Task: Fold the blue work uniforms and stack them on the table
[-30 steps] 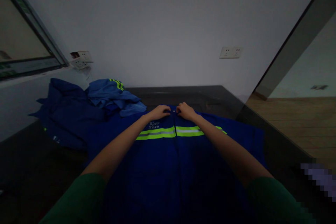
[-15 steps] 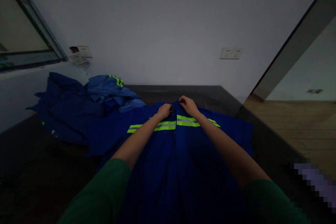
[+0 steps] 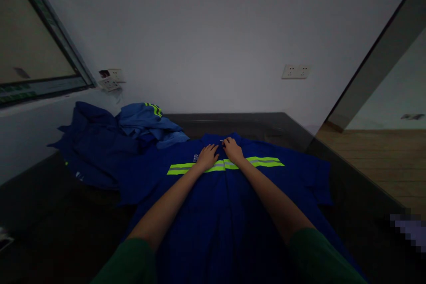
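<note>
A dark blue work jacket with a yellow-green and grey reflective band lies spread out, front up and collar away from me. My left hand rests flat on its chest, fingers spread, beside a small white print. Close by, my right hand lies on the other front panel just under the collar. Its fingers are slightly bent and touch the cloth near the front opening. Neither hand visibly grips anything. The two front edges meet between the hands.
Crumpled dark blue clothing and a lighter blue garment are heaped at the left. The dark table meets the wall, with sockets above. A blurred purple item is at the right edge. Wooden floor lies beyond.
Both hands were pinching the jacket's front edges at the collar; they have let go and now lie on the cloth slightly nearer me. The collar lies flatter. The view has shifted slightly.
</note>
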The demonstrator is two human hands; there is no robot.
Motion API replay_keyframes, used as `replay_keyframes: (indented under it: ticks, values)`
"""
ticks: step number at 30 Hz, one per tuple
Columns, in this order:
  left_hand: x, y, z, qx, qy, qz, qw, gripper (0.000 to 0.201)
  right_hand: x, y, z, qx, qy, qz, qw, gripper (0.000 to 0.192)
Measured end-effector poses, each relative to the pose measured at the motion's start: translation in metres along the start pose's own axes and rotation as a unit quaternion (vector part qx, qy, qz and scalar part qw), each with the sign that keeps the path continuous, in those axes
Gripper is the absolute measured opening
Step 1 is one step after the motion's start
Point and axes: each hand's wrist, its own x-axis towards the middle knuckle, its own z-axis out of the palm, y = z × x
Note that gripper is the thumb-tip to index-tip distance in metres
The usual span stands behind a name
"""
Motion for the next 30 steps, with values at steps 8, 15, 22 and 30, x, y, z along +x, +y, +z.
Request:
replay_keyframes:
  ticks: [8, 15, 22, 30]
  values:
    - [-0.011, 0.003, -0.004, 0.026, -0.032, 0.0, 0.999, 0.05, 0.005, 0.013, -0.013, -0.01, 0.078, 0.038, 0.996, 0.032]
    - [-0.011, 0.003, -0.002, 0.041, -0.023, -0.005, 0.999, 0.051, 0.026, 0.064, -0.032, -0.051, 0.02, 0.178, 0.983, 0.035]
    - [-0.015, 0.017, -0.007, 0.043, 0.0, 0.122, 0.992, 0.048, 0.034, 0.095, -0.027, -0.071, -0.054, 0.194, 0.977, 0.029]
    - [-0.015, 0.02, -0.002, 0.047, -0.06, 0.142, 0.987, 0.049, 0.029, 0.107, -0.021, -0.102, -0.046, 0.181, 0.977, 0.033]
